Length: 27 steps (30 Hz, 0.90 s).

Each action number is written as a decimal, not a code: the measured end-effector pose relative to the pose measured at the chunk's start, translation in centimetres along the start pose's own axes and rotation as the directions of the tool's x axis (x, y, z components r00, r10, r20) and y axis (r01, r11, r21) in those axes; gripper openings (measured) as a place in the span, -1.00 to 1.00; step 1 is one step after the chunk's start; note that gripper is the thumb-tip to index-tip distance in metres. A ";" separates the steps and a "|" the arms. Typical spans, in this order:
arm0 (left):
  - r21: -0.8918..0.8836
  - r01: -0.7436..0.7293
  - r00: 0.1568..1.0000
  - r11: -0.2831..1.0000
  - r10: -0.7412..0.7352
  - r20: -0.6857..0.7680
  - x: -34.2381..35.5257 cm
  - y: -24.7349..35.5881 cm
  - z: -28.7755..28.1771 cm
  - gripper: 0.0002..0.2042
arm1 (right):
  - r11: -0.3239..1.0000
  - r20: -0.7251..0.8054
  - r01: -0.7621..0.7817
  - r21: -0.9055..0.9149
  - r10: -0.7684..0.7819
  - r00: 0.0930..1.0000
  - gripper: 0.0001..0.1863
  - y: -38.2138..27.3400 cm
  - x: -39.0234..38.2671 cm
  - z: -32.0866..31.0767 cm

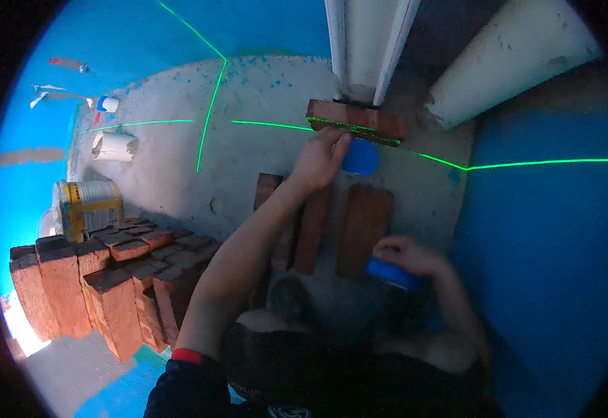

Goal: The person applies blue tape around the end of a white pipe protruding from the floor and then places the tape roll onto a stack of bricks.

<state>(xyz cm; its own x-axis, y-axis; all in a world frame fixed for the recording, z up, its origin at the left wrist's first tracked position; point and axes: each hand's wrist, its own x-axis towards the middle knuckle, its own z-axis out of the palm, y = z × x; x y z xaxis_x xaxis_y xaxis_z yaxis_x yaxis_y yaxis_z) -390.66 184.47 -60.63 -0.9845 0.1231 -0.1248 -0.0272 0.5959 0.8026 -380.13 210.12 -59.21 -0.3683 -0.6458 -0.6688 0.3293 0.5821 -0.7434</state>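
My left hand (pixel 321 159) reaches forward to the stacked red bricks (pixel 380 125) at the foot of a white upright. Its fingers are drawn together against the brick's near edge, pinching a rounded blue piece (pixel 361 158) beside the thumb; its exact kind does not show. Nearer my body, my right hand (pixel 407 254) is closed on a blue rounded object (pixel 392 276), partly hidden under the fingers. Between my hands, one loose brick (pixel 364 230) lies on the floor, with more bricks (pixel 312 233) to its left, partly behind my left forearm.
A large brick pile (pixel 119 303) stands at left, beside a yellow-and-white bucket (pixel 95 205). A short white pipe piece (pixel 114 146) lies farther off. Ahead are the white upright (pixel 372 52) and a thick pale pipe (pixel 513 63). Green laser lines (pixel 273 125) cross the grey floor and blue walls.
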 end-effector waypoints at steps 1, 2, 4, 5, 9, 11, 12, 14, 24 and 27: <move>0.032 -0.008 1.000 0.999 0.008 -0.013 0.0 1.0 -0.3 -0.55 | 1.000 -0.016 0.019 0.022 -0.019 1.000 -0.66 0.1 -0.2 0.0; 0.027 -0.007 1.000 1.000 0.008 -0.010 0.1 0.9 -0.1 -0.55 | 1.000 -0.018 0.014 0.024 -0.014 1.000 -0.66 0.1 -0.2 0.0; 0.145 0.009 1.000 0.989 -0.010 0.006 0.3 0.6 0.2 -0.55 | 1.000 0.008 0.019 0.012 -0.019 1.000 -0.68 0.1 0.0 0.1; 0.145 0.008 1.000 0.989 -0.009 0.006 0.6 0.3 0.2 -0.55 | 1.000 0.006 0.019 0.012 -0.019 1.000 -0.68 0.3 0.1 0.1; -0.160 0.169 0.986 0.973 -0.167 0.022 1.1 -3.4 0.0 -0.54 | 0.999 0.032 0.039 0.001 -0.039 0.999 -0.68 -1.6 0.6 -0.1; -0.424 0.145 0.985 0.894 -0.170 -0.022 1.0 -4.6 0.4 -0.55 | 1.000 0.010 -0.020 0.013 0.020 1.000 -0.68 -1.6 0.5 0.0; -0.334 0.142 0.989 0.932 -0.146 0.013 0.7 -4.6 0.3 -0.58 | 1.000 0.024 0.011 0.024 -0.012 1.000 -0.68 -0.9 0.7 0.1; -0.244 0.139 0.990 0.960 -0.128 0.061 0.0 -4.5 0.3 -0.60 | 0.998 0.037 0.036 0.044 -0.038 0.999 -0.68 0.3 0.7 0.5; -0.193 0.186 0.956 0.963 -0.132 0.263 0.7 -5.0 -0.9 -0.66 | 1.000 0.048 0.001 -0.014 -0.001 0.999 -0.69 -0.5 0.4 0.1; -0.166 0.109 0.961 0.980 -0.062 0.270 0.7 -5.6 -0.8 -0.67 | 1.000 0.052 -0.023 -0.019 0.024 0.998 -0.69 -0.4 0.7 0.2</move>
<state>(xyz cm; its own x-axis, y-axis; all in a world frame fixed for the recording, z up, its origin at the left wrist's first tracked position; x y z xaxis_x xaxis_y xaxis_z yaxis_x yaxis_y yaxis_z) -391.35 180.59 -64.72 -0.8978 0.2955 -0.3265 -0.1629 0.4660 0.8697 -380.33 209.30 -59.35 -0.3148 -0.6563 -0.6857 0.3213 0.6061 -0.7276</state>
